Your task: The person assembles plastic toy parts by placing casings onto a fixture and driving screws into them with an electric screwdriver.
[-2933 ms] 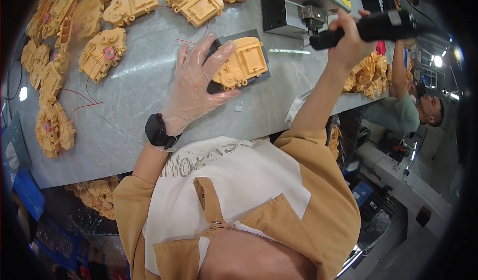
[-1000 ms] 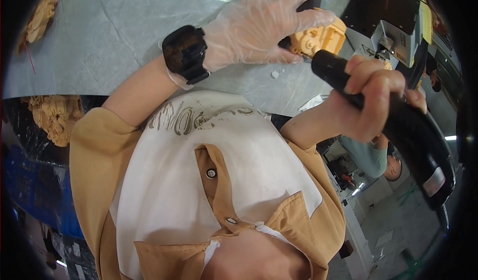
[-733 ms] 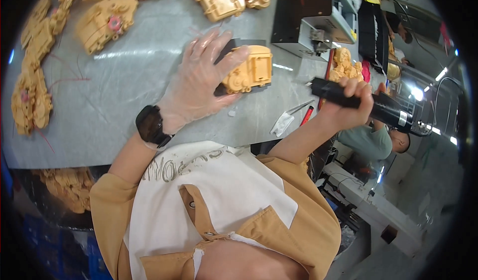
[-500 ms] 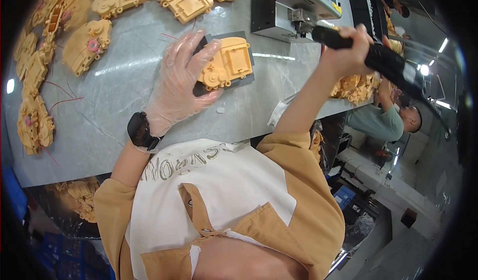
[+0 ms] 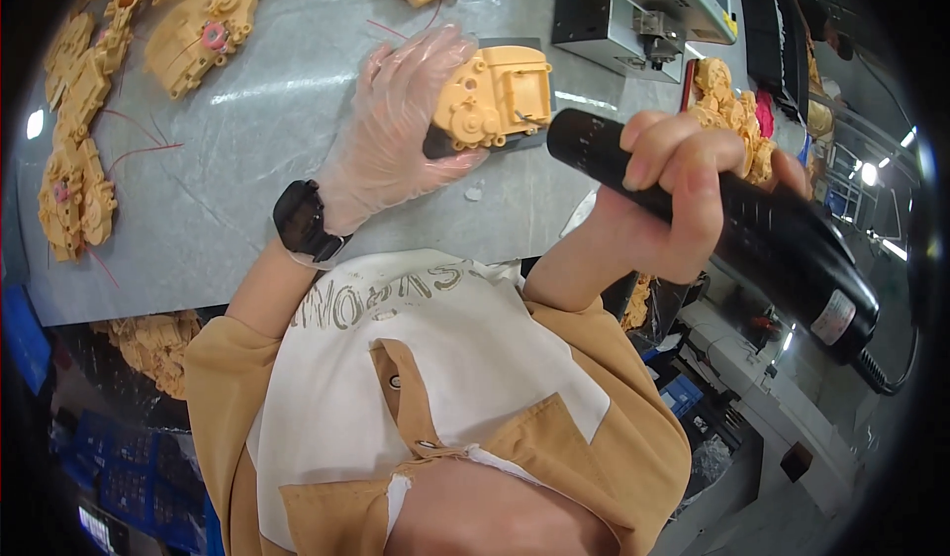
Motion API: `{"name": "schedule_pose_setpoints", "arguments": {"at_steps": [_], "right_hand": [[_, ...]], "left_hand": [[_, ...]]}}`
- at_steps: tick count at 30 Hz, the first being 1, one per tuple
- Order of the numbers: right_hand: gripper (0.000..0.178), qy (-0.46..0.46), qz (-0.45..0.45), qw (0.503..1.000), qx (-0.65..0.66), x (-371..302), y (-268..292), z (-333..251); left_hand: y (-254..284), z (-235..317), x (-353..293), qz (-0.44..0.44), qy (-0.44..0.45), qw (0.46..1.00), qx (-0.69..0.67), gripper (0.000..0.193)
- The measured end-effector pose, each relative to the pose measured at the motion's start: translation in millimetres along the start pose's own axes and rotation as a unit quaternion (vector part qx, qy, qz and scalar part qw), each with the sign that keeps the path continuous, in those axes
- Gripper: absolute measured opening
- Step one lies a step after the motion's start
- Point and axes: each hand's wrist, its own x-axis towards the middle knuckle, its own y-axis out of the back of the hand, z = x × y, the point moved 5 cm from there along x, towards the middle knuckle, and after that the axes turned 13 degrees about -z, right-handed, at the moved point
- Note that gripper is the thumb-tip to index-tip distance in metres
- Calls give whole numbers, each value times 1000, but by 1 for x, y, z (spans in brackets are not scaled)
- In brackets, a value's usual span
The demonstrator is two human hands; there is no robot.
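My left hand (image 5: 396,131), in a clear plastic glove, grips the left side of a yellow plastic housing (image 5: 497,91) with its thumb and fingers. The housing lies face up on a dark flat block (image 5: 515,44), with gear-like rounds on one side and a rectangular recess on the other. My bare right hand (image 5: 683,175) is wrapped round a black electric screwdriver (image 5: 767,234), held slanted with its front end close to the housing's right edge. A thin bit seems to reach the housing's lower right part; whether it sits in a screw hole I cannot tell.
A grey and black boxy machine (image 5: 643,27) stands at the far right of the metal table (image 5: 267,150). Several more yellow housings (image 5: 203,37) with red wires lie at the left and far side. More yellow parts (image 5: 732,111) are heaped beyond my right hand.
My right hand has brought the screwdriver from beside the boxy machine down and nearer to the housing. The view has shifted; my left hand keeps its grip on the housing.
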Motion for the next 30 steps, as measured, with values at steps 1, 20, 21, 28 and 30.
{"name": "schedule_pose_setpoints", "arguments": {"at_steps": [1,20,21,28,30], "right_hand": [[55,-8,-12,1000,12,3,-1,9],[52,-126,-14,992,-6,38,-26,60],[54,-137,-29,990,-36,38,-27,59],[55,-114,-41,993,-7,40,-23,64],[55,-104,-31,994,7,39,-24,63]], "left_hand": [[0,-1,-1,1,5,1000,0,81],[7,-3,-5,-21,25,999,1,86],[7,-2,-4,-34,23,999,9,86],[6,-3,-4,-18,25,1000,-5,87],[6,-3,-4,-20,27,999,0,87]]}}
